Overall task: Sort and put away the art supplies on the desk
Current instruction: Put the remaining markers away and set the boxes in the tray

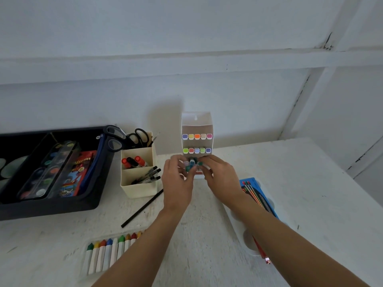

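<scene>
Marker stand (196, 121) upright at back of desk (300, 183), against the wall. Top 2 rows full, 5 caps each. Both hands at the stand's bottom row: left hand (178, 183) on its left side, right hand (222, 179) on its right, fingers curled in toward each other. Between them a cluster of markers (191, 166), teal/green caps + one lilac, right at the bottom row. Both hands pinch that cluster w/ fingertips. Blurry there, so prob. each has at least one marker; can't tell which caps go w/ which hand.

Left of stand: cream organizer box (137, 189) w/ pens (152, 172) and scissors (142, 134). Further left: black tray (51, 208) w/ paint sets. Black pencil (143, 208) lies loose front-left of stand, tip near the box. Crayons (107, 251) in a row, well to front-left. Blue pencil box (259, 193) front-right of stand, partly under right forearm.
</scene>
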